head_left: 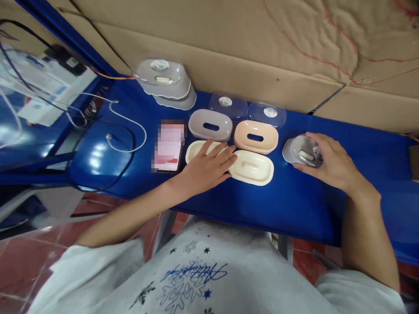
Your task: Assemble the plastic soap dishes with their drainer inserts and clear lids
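Note:
My right hand [334, 163] is wrapped round a small grey box with a clear lid [303, 150] on the blue table. My left hand [211, 165] lies with its fingers spread over a cream tray [195, 150], its fingertips near a second cream tray [253, 168]. Behind them sit a grey slotted dish [210, 117] and a peach slotted dish [257, 131]. Two clear lids with round stickers, one on the left [228, 108] and one on the right [266, 114], lie farther back.
A stack of grey boxes with a clear lid [163, 80] stands at the back left. A phone [169, 146] lies left of the trays. Cables [129, 150] and a black adapter [67, 60] are at the far left. Brown cardboard [229, 39] lines the back.

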Available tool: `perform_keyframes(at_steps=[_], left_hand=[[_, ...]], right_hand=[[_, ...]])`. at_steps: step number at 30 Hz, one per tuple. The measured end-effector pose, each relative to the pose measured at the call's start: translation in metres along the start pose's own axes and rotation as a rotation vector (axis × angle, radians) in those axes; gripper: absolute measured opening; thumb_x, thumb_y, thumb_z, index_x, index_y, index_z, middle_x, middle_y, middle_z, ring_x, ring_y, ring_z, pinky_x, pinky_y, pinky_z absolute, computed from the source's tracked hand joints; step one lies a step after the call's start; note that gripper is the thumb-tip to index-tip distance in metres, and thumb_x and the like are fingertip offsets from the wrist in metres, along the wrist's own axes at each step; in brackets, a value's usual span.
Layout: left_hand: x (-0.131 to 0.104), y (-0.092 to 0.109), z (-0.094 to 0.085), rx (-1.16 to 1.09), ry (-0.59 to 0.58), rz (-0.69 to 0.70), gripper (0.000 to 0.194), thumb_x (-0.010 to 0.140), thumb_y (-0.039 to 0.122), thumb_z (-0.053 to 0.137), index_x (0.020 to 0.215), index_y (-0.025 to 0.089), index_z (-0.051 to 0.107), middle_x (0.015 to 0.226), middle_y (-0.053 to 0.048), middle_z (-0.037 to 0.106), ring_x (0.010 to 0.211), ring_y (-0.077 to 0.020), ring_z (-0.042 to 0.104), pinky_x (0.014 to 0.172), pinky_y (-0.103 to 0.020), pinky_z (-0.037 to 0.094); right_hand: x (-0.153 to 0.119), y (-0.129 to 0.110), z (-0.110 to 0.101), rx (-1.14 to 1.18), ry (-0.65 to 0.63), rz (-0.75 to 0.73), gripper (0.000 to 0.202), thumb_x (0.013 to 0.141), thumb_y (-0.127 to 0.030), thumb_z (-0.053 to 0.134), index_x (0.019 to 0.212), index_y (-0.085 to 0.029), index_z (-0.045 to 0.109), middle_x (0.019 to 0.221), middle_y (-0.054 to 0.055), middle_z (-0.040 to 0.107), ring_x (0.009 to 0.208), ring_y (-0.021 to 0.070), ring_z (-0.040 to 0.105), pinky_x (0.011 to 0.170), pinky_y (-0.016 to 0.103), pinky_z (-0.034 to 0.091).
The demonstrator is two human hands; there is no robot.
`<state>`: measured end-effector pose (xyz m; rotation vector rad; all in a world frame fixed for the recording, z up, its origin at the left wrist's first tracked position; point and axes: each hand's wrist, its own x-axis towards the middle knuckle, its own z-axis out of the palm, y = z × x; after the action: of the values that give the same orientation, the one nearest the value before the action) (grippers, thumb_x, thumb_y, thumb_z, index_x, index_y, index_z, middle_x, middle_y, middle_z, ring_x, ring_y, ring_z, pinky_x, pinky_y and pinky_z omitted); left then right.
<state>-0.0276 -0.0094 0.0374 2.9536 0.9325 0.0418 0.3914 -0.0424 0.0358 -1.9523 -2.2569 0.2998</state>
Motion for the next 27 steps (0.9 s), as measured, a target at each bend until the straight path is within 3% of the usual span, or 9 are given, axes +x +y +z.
perform_keyframes(at_steps=[6, 11, 14, 16, 19, 21, 23, 26, 27], left_hand=[[0.0, -0.002, 0.005, -0.002, 0.007, -0.009, 0.051, 0.114, 0.034, 0.06, 0.161, 0.015, 0.06, 0.166, -0.023, 0.06, 0.155, -0.0414, 0.058, 0.129, -0.063, 0.045], [-0.005, -0.005, 0.006, -0.159, 0.058, -0.04, 0.055, 0.113, 0.036, 0.064, 0.164, 0.017, 0.056, 0.168, -0.025, 0.058, 0.158, -0.0422, 0.055, 0.133, -0.069, 0.039], [-0.006, 0.012, 0.005, -0.544, 0.153, -0.08, 0.074, 0.109, 0.043, 0.072, 0.173, 0.022, 0.041, 0.176, -0.023, 0.048, 0.163, -0.0411, 0.048, 0.133, -0.066, 0.042], [-0.005, 0.031, 0.007, -0.955, 0.222, -0.13, 0.103, 0.102, 0.049, 0.081, 0.181, 0.031, 0.017, 0.183, -0.022, 0.036, 0.161, -0.0377, 0.052, 0.127, -0.059, 0.053], [-0.003, 0.061, 0.018, -1.425, 0.177, -0.127, 0.131, 0.093, 0.047, 0.09, 0.179, 0.043, -0.009, 0.19, -0.019, 0.017, 0.162, -0.0383, 0.051, 0.124, -0.059, 0.055], [-0.001, 0.076, 0.027, -1.506, 0.216, -0.13, 0.128, 0.089, 0.053, 0.091, 0.179, 0.037, 0.002, 0.187, -0.018, 0.025, 0.17, -0.0414, 0.037, 0.133, -0.064, 0.043], [-0.001, 0.084, 0.035, -1.597, 0.264, -0.166, 0.12, 0.086, 0.063, 0.091, 0.175, 0.033, 0.016, 0.183, -0.019, 0.034, 0.17, -0.0422, 0.037, 0.136, -0.065, 0.038], [-0.006, 0.087, 0.043, -1.787, 0.261, -0.208, 0.114, 0.081, 0.065, 0.095, 0.167, 0.032, 0.029, 0.175, -0.019, 0.045, 0.162, -0.0408, 0.049, 0.134, -0.064, 0.041], [-0.008, 0.087, 0.044, -1.835, 0.243, -0.217, 0.113, 0.079, 0.062, 0.098, 0.165, 0.032, 0.031, 0.173, -0.019, 0.047, 0.16, -0.0407, 0.051, 0.133, -0.064, 0.041]], right_hand=[[-0.002, -0.004, -0.002, 0.015, -0.004, -0.015, 0.099, 0.091, -0.08, 0.07, 0.175, -0.041, 0.035, 0.175, 0.012, 0.052, 0.158, 0.049, 0.053, 0.126, 0.079, 0.046], [-0.005, -0.013, -0.014, 0.058, 0.019, -0.067, 0.098, 0.093, -0.079, 0.068, 0.177, -0.049, 0.027, 0.174, 0.006, 0.054, 0.155, 0.0493, 0.056, 0.127, 0.078, 0.048], [-0.012, -0.035, -0.026, 0.12, 0.035, -0.125, 0.1, 0.091, -0.073, 0.075, 0.176, -0.053, 0.026, 0.174, 0.003, 0.053, 0.156, 0.0491, 0.055, 0.128, 0.077, 0.05], [-0.018, -0.06, -0.032, 0.183, 0.002, -0.205, 0.103, 0.09, -0.07, 0.08, 0.176, -0.056, 0.025, 0.175, 0.001, 0.052, 0.158, 0.0492, 0.054, 0.127, 0.079, 0.051], [-0.027, -0.103, -0.033, 0.278, -0.065, -0.368, 0.107, 0.09, -0.07, 0.082, 0.177, -0.059, 0.019, 0.179, -0.001, 0.047, 0.159, 0.0474, 0.054, 0.125, 0.08, 0.053], [-0.029, -0.123, -0.031, 0.343, -0.111, -0.442, 0.111, 0.09, -0.07, 0.083, 0.177, -0.059, 0.016, 0.181, -0.001, 0.044, 0.16, 0.0457, 0.053, 0.124, 0.078, 0.055], [-0.024, -0.127, -0.031, 0.402, -0.162, -0.48, 0.113, 0.089, -0.072, 0.084, 0.178, -0.056, 0.015, 0.181, -0.001, 0.044, 0.16, 0.044, 0.053, 0.123, 0.073, 0.056], [-0.002, -0.094, -0.033, 0.414, -0.139, -0.422, 0.108, 0.091, -0.076, 0.079, 0.178, -0.053, 0.02, 0.18, 0.0, 0.047, 0.156, 0.0422, 0.058, 0.125, 0.068, 0.056], [0.01, -0.074, -0.034, 0.374, -0.041, -0.34, 0.101, 0.095, -0.075, 0.075, 0.178, -0.05, 0.024, 0.18, 0.002, 0.047, 0.154, 0.041, 0.06, 0.126, 0.066, 0.053]])
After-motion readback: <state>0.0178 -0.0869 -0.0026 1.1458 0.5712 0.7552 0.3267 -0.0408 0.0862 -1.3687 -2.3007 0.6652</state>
